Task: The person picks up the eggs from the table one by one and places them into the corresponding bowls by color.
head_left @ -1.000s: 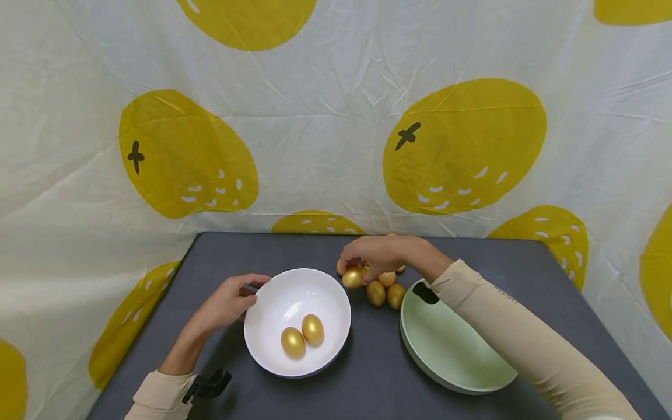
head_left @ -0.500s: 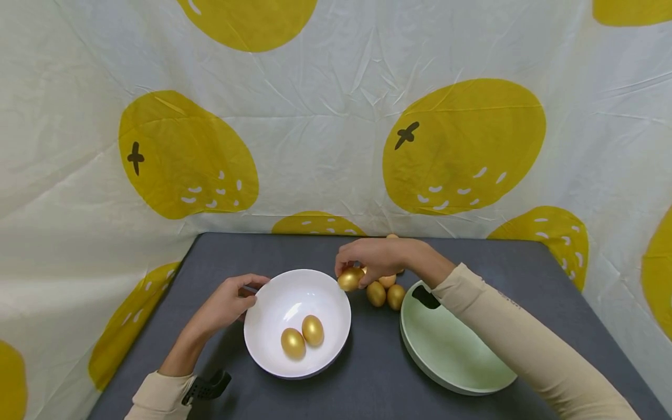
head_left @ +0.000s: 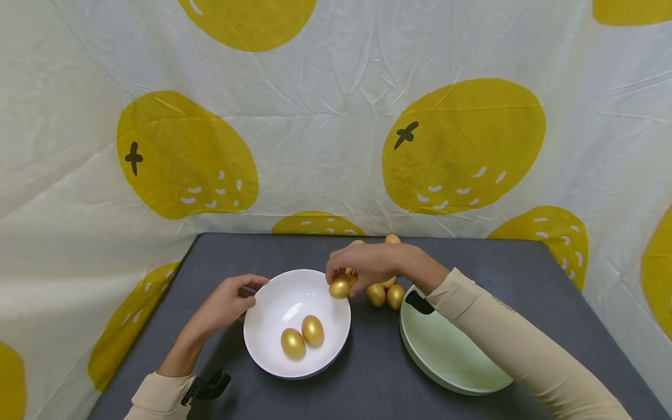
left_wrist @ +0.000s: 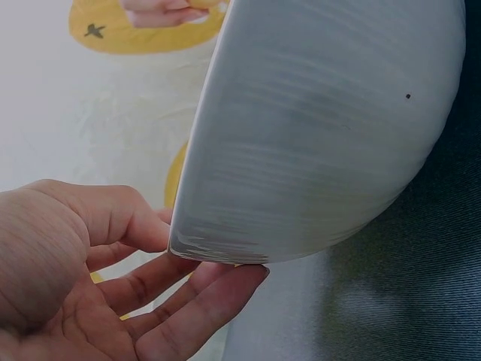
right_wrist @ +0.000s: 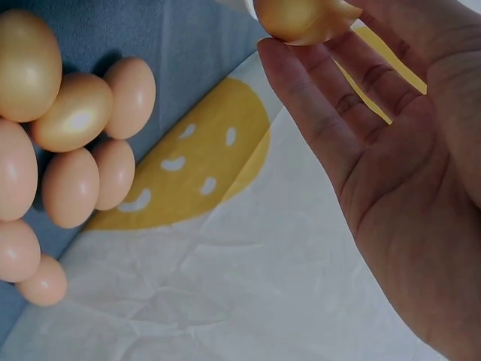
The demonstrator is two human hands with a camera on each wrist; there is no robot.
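Note:
Inside the white bowl [head_left: 262,344] lie two golden eggs [head_left: 293,343] close together. My left hand [head_left: 231,302] holds the bowl's left side, with the thumb at the rim and fingertips [left_wrist: 244,282] against the outer wall in the left wrist view. Between the thumb and fingers of my right hand [head_left: 375,262] is another golden egg [head_left: 341,287], overlapping the bowl's right rim in the head view. Behind and beside this hand sit two more golden eggs [head_left: 375,295] and several brown eggs [right_wrist: 71,187], partly hidden in the head view but clear in the right wrist view.
A pale green bowl [head_left: 451,356] stands at the right, partly under the right forearm. The dark table [head_left: 252,248] ends at a hanging white cloth [head_left: 325,146] with yellow fruit prints.
My right hand has carried the golden egg left and nearer, from beside the egg group to the white bowl's rim. The left hand and bowl stay in place.

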